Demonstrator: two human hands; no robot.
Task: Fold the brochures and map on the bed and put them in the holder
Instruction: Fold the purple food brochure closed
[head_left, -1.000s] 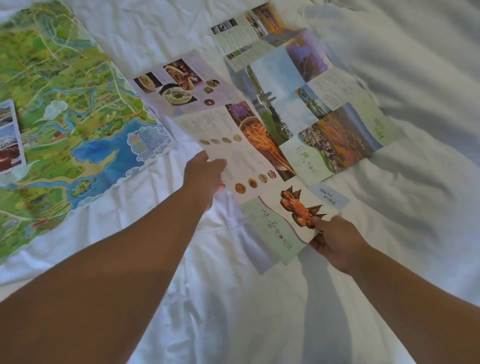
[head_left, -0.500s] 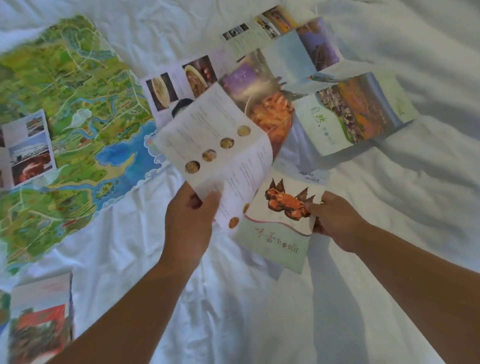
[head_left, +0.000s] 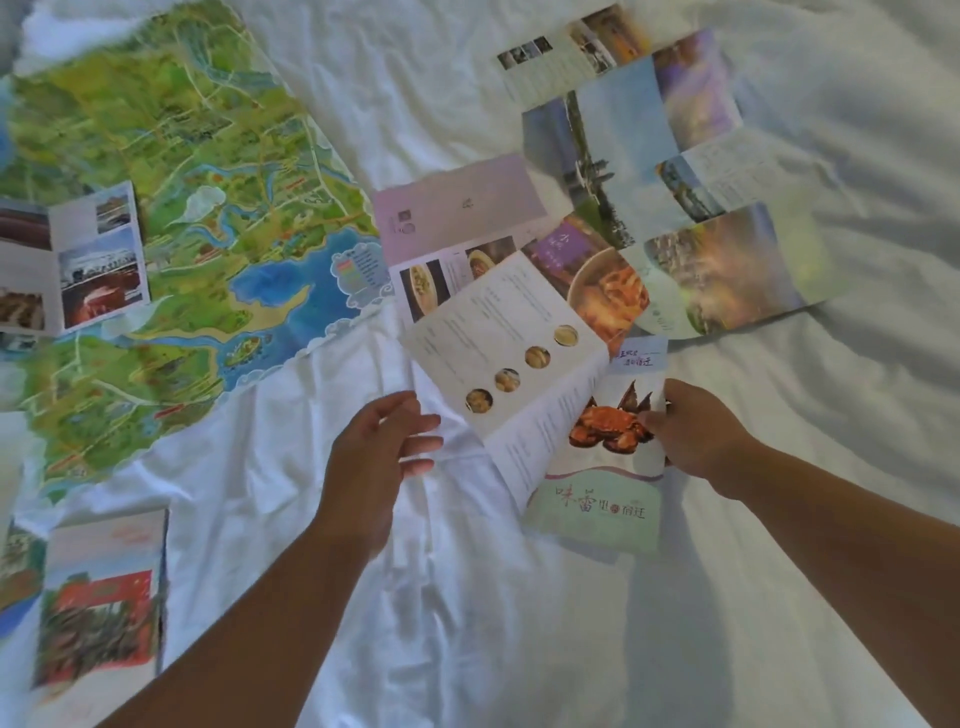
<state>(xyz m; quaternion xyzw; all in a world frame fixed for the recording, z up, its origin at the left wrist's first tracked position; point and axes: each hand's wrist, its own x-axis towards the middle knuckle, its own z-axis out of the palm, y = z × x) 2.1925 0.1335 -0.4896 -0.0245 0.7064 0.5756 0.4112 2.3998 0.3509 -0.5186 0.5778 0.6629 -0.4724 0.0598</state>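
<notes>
Food brochure (head_left: 519, 353), partly folded, crab cover and dish photos; its long axis runs up-left from the pinching right hand (head_left: 696, 436); left hand (head_left: 379, 447) beside it, fingers loosely spread

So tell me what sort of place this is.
Most likely a bedroom, perhaps a hotel room: everything lies on a rumpled white bed sheet, with an illustrated tourist map and an unfolded food brochure spread over it.
</notes>
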